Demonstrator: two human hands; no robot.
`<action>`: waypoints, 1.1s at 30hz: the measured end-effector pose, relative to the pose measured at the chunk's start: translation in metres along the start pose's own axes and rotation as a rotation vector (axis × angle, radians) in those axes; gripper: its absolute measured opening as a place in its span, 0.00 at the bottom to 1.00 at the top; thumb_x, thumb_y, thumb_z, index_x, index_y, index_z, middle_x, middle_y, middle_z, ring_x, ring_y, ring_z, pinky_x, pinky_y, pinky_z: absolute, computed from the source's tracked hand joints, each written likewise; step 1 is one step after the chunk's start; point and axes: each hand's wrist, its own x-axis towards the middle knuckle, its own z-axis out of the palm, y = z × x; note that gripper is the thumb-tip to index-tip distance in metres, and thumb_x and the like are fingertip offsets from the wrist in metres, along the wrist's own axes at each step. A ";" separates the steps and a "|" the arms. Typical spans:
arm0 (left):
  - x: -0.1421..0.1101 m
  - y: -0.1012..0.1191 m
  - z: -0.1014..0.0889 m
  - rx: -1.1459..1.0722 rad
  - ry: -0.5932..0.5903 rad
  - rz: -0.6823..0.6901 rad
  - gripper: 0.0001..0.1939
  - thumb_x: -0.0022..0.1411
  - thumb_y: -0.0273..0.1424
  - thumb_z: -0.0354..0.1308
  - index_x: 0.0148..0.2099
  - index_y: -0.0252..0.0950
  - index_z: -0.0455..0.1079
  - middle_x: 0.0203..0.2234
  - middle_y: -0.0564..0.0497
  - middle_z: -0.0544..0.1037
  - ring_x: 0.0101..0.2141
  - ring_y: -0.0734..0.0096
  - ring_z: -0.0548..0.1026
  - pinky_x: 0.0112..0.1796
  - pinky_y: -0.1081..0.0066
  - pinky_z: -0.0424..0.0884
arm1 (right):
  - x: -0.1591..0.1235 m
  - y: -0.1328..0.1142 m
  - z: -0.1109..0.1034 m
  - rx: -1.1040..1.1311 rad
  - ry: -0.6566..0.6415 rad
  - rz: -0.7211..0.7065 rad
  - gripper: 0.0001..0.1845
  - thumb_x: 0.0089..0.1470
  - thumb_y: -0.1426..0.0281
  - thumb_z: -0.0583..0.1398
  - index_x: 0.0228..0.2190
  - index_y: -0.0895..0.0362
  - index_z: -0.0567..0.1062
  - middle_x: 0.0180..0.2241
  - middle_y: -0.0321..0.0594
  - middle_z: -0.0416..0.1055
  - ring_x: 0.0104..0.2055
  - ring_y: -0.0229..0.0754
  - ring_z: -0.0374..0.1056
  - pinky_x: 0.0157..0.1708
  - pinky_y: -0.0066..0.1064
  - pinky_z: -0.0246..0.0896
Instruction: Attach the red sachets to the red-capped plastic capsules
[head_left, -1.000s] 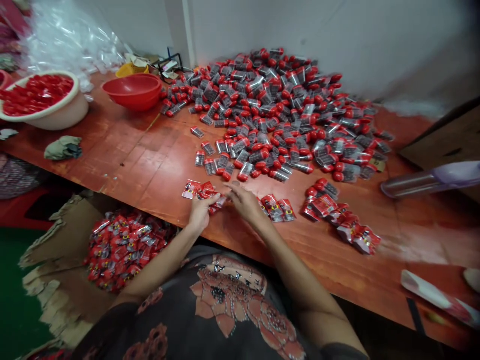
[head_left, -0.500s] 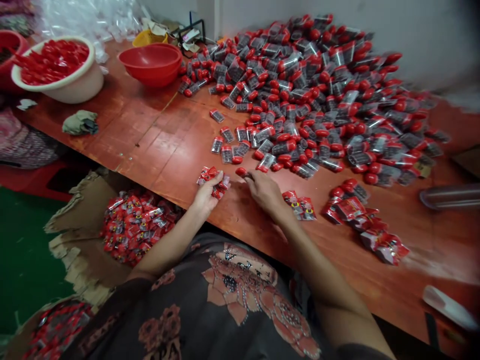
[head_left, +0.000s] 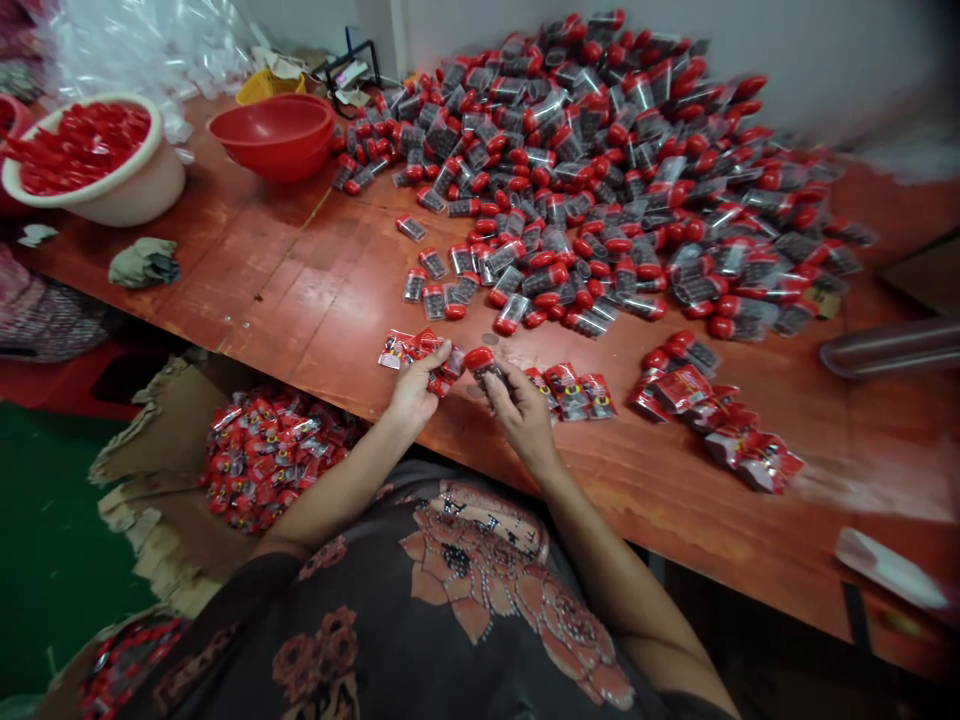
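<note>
My left hand (head_left: 415,394) is closed on several small red printed packets (head_left: 403,347), which fan out past the thumb just above the table's near edge. Between the thumb and fingers of my right hand (head_left: 525,412) is a small clear container with a red cap (head_left: 478,358), its dark contents partly covered by the fingers. The two hands are close together, the cap beside the packets. To the right of my right hand, a short row of red packets (head_left: 571,392) lies flat on the red-brown table (head_left: 315,320).
A big heap of red-capped containers (head_left: 600,180) fills the back. More packets (head_left: 739,440) lie in a line at right. On the left stand a red bowl (head_left: 274,145) and a white tub (head_left: 131,200) of red pieces. Below the edge, a cardboard box (head_left: 154,500) holds packets.
My right hand drew a red-capped container in from the front of the heap and brought it beside the packets in my left hand. The camera view shifted too.
</note>
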 end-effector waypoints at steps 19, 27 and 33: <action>-0.018 -0.015 0.004 0.294 -0.107 0.330 0.22 0.31 0.32 0.77 0.31 0.34 0.73 0.23 0.57 0.77 0.22 0.76 0.74 0.31 0.72 0.72 | -0.015 -0.004 -0.011 0.118 -0.031 0.126 0.21 0.59 0.61 0.58 0.52 0.52 0.75 0.37 0.39 0.77 0.30 0.38 0.69 0.27 0.31 0.65; -0.025 -0.013 0.002 0.347 -0.248 0.122 0.21 0.33 0.27 0.76 0.33 0.34 0.74 0.26 0.55 0.79 0.26 0.74 0.76 0.33 0.72 0.73 | -0.012 -0.003 -0.029 0.078 -0.156 0.160 0.21 0.58 0.62 0.60 0.52 0.49 0.76 0.43 0.38 0.79 0.36 0.40 0.72 0.34 0.35 0.69; -0.033 -0.007 0.003 0.405 -0.378 0.063 0.29 0.32 0.22 0.75 0.41 0.37 0.75 0.30 0.52 0.81 0.30 0.70 0.78 0.36 0.69 0.75 | -0.017 -0.002 -0.034 0.103 -0.124 0.169 0.23 0.57 0.61 0.61 0.54 0.46 0.73 0.37 0.37 0.77 0.29 0.36 0.67 0.26 0.30 0.65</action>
